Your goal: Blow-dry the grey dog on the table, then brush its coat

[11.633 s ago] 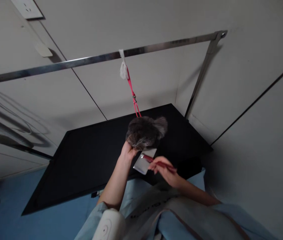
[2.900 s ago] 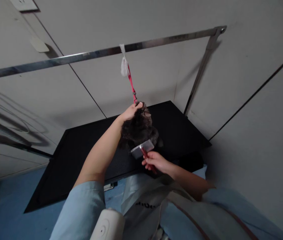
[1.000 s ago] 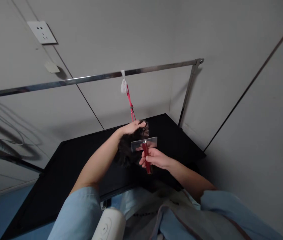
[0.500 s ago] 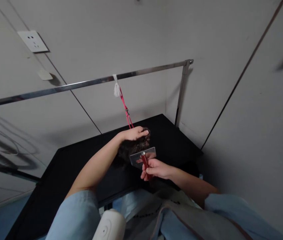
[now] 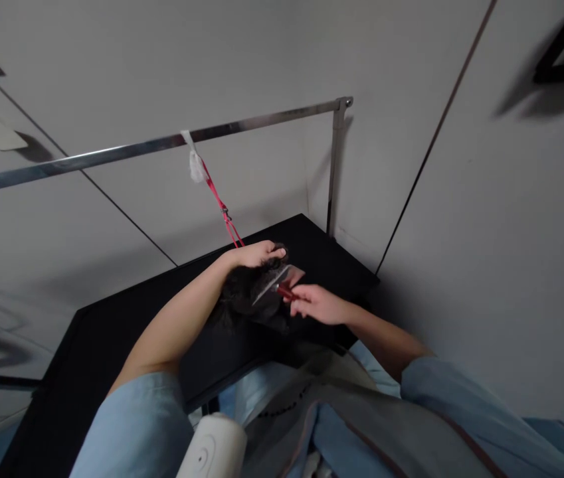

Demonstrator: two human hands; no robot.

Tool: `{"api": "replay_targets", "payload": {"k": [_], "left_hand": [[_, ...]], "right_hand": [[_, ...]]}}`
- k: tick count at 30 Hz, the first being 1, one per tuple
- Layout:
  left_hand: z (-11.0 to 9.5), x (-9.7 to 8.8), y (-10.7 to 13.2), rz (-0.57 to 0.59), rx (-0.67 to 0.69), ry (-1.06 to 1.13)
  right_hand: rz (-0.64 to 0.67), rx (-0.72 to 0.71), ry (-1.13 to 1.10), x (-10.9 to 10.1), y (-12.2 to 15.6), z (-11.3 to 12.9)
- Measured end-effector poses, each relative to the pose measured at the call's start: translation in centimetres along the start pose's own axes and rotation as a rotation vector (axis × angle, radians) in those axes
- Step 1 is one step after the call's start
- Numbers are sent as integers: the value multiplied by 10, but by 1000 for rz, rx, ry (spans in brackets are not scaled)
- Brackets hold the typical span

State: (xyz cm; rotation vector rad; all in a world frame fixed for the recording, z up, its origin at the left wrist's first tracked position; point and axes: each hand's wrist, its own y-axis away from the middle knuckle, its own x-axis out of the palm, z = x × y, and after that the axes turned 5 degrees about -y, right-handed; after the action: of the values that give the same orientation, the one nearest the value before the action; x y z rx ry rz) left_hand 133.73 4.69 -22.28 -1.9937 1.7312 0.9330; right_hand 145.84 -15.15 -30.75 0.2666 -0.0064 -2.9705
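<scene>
A small dark-furred animal, its shape hard to make out, is on a black table. My left hand is closed on its fur at the far end, thumb on top. Between the fingers of my right hand is the red handle of a wide slicker brush. The brush's flat metal head is tilted against the fur, just in front of my left hand; its underside is hidden. Near my left wrist a pink loop cord runs down toward the animal.
The cord hangs by a white tie from a metal rail across the table. A post holds the rail at the right, close to the wall corner. Low in front of me is a white rounded device.
My right hand has turned the brush, so its handle now points right instead of down, and its head lies closer to the fur. The view has shifted right. My left hand keeps its grip.
</scene>
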Motion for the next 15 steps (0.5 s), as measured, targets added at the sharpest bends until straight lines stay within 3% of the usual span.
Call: {"api": "replay_targets", "payload": {"k": [3,5,8,11,15], "left_hand": [[5,1,-3,-43,-58,-15],[7,3,-7,-15,-74,-28],[8,7,-13,79,-76,-29],[11,12,-17,86,-135,-27],[17,17,-25,12,-212,26]], "right_hand": [[-273,-43,414,-31,7,22],[-354,-22,586,-38,14,33],[-271,-87,702,-35,19,42],[-155,-99,773,-38,17,44],[-289,59,932,-55,24,46]]}}
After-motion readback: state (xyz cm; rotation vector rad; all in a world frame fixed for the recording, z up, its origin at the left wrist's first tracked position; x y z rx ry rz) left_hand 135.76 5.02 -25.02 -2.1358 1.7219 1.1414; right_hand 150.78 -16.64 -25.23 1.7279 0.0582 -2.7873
